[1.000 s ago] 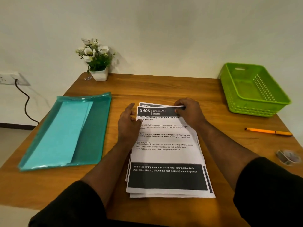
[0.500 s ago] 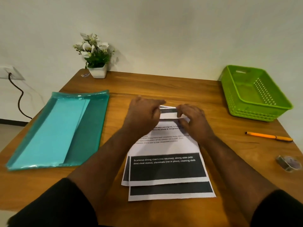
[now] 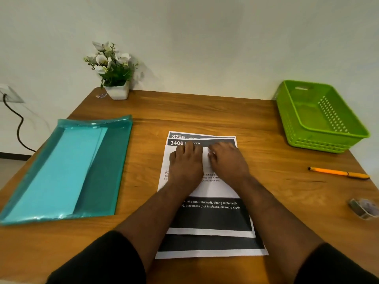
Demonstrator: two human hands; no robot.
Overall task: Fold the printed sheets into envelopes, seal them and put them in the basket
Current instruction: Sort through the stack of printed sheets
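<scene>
Wooden surface (image 3: pixel 205 111) against a pale wall, and both hands are down: left hand (image 3: pixel 185 162) and right hand (image 3: pixel 227 161) press flat, fingers spread and gripping nothing, on the folded top sheet (image 3: pixel 213 189) of the printed stack. Teal folder (image 3: pixel 67 171) sits left; green basket (image 3: pixel 320 115) far right, pen (image 3: pixel 338 172) nearer.

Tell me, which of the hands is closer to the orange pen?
Right. The right hand presses the top sheet on the pen's side, with bare table between them. The left hand lies beside it, farther from the pen.
</scene>
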